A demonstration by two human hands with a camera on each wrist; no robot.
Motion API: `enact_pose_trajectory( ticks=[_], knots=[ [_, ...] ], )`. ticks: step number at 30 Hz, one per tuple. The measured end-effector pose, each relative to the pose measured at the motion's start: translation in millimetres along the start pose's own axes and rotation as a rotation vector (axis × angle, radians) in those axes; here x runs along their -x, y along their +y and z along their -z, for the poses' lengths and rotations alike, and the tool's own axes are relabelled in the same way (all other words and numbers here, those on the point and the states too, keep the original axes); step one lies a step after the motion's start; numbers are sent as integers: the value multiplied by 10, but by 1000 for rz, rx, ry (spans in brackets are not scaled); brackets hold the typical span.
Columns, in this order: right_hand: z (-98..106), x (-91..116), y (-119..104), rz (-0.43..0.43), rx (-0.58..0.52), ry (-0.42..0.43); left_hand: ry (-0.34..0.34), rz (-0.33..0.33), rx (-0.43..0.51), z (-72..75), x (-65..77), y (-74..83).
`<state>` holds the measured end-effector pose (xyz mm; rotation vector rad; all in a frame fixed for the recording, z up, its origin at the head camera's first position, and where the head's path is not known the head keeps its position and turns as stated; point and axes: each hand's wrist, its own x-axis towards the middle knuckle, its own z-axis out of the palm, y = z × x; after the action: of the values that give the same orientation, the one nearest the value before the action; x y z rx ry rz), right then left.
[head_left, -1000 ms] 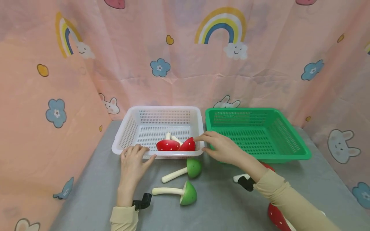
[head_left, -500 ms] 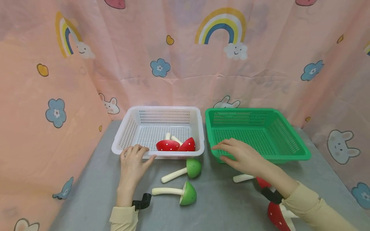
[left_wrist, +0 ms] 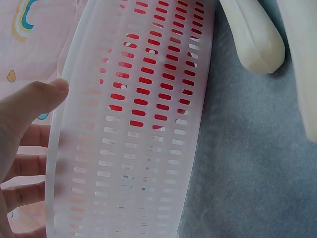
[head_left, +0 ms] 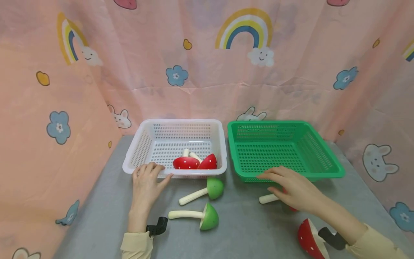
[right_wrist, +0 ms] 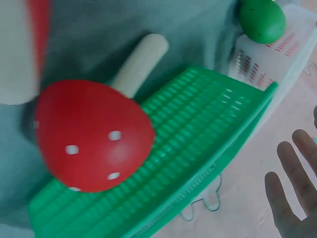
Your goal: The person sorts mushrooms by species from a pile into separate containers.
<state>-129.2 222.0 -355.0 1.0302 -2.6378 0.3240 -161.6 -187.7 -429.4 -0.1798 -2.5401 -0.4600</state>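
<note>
My left hand (head_left: pixel 146 187) holds the front rim of the white basket (head_left: pixel 127 167), its fingers bent over the edge and the thumb (left_wrist: pixel 52 90) at the rim. Inside that basket lie toy mushrooms with white-dotted red caps (head_left: pixel 186 163). My right hand (head_left: pixel 295 189), fingers spread and holding nothing, hovers before the front edge of the green basket (head_left: pixel 336 172). Under it lies a red toy mushroom (right_wrist: pixel 94 136), partly hidden in the head view. Another red toy mushroom (head_left: pixel 308 239) sits nearer, below my right wrist.
Two green-capped toy mushrooms (head_left: pixel 215 188) lie on the grey tabletop (head_left: pixel 249 230) between my hands, one with its stem (head_left: pixel 185 214) toward my left wrist. The baskets stand side by side against a pink patterned curtain (head_left: pixel 200 97).
My right hand has drawn away from the white basket's right edge, moving right and nearer over the red mushroom. My left hand has stayed on the rim.
</note>
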Motion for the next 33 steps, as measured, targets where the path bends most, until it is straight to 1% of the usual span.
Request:
enact_pose_trajectory(
  ticks=[10,17,20,25,31,33],
  knots=[
    [-2,340,110,-98,23,-1,-32,19,3,26,-3,16],
    [-61,581,260,-159,23,-6,-4,1,5,7,6,2],
    [-83,644,326,-151,41,-4,-2,-5,8,4,8,2],
    [-135,702,409,-113,75,7,-15,1,10,14,5,10],
    [-232,741,485,-118,62,12,-23,10,8,21,6,8],
    [-262,746,507,-120,64,-1,-24,9,6,20,8,4]
  ],
)
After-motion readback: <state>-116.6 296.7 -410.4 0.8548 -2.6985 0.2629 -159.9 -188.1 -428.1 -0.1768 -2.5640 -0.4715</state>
